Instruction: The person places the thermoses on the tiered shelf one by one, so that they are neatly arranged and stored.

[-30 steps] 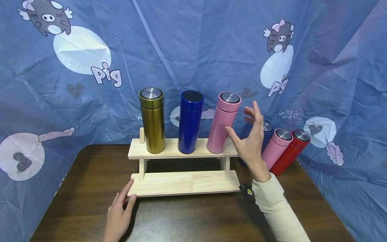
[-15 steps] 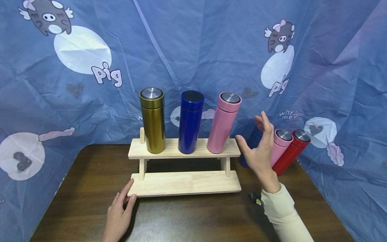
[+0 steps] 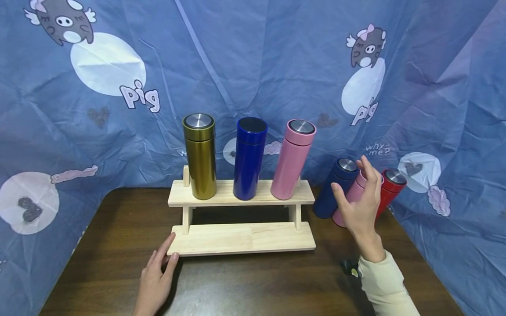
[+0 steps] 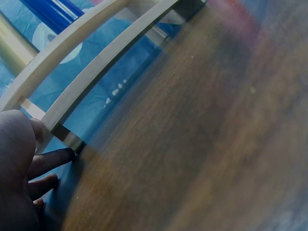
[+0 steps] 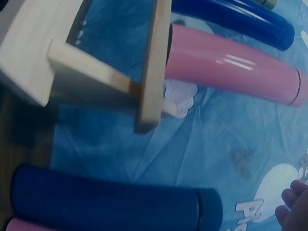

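Note:
A two-tier wooden rack (image 3: 245,239) stands on the table. Its upper tier carries a gold thermos (image 3: 201,164), a glossy blue thermos (image 3: 249,164) and a pink thermos (image 3: 290,164). My left hand (image 3: 156,276) touches the lower tier's left end, fingers extended. To the right of the rack, my right hand (image 3: 361,215) is raised with fingers spread and holds nothing. It partly covers a second pink thermos (image 3: 355,192). Beside that one stand a dark blue thermos (image 3: 330,193) and a red thermos (image 3: 391,188). In the right wrist view the dark blue thermos (image 5: 110,197) lies across the bottom.
A brown wooden table (image 3: 253,285) extends in front of the rack. Close behind hangs a blue cloth (image 3: 237,57) with pig prints. A small dark object (image 3: 349,267) shows beside the right cuff.
My right hand has moved away from the pink thermos on the rack, rightward and slightly down, to the thermoses on the table. The left hand stays at the rack.

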{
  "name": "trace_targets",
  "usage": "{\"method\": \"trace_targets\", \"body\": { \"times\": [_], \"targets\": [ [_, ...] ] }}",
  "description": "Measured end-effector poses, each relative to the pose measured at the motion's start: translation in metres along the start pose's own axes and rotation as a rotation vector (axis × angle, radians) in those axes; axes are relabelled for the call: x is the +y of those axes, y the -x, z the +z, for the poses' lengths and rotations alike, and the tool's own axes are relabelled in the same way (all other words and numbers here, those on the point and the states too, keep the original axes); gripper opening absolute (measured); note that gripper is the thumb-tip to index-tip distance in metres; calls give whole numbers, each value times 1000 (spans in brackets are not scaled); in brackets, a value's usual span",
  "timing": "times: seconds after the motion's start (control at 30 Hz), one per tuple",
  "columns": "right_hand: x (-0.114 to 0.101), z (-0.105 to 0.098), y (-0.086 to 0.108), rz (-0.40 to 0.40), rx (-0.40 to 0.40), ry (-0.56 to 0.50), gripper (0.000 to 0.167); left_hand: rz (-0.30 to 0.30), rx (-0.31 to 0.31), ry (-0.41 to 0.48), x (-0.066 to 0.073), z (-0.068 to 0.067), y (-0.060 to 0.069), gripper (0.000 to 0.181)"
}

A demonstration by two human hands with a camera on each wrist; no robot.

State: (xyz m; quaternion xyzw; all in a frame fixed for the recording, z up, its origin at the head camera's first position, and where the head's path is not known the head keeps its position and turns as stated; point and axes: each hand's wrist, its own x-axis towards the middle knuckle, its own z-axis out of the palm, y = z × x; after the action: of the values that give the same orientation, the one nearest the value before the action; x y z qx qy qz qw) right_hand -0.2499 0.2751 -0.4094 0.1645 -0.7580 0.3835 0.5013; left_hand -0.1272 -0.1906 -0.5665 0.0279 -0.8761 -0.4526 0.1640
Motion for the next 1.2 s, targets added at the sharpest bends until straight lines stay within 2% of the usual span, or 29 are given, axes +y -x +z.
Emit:
{"method": "trace_targets", "body": {
  "times": [0.47, 0.87, 1.03, 1.2],
  "targets": [
    [27, -32, 16, 35, 57, 78, 81, 11, 3, 5, 0, 0, 0, 52],
    [39, -47, 20, 81, 207, 134, 61, 3, 1, 6, 1, 0, 1, 51],
    [57, -54, 22, 103, 266, 154, 58, 3, 5, 4, 1, 1, 1, 52],
    [73, -61, 20, 116, 258, 186, 57, 8, 11, 1, 0, 1, 0, 52]
  ]
}}
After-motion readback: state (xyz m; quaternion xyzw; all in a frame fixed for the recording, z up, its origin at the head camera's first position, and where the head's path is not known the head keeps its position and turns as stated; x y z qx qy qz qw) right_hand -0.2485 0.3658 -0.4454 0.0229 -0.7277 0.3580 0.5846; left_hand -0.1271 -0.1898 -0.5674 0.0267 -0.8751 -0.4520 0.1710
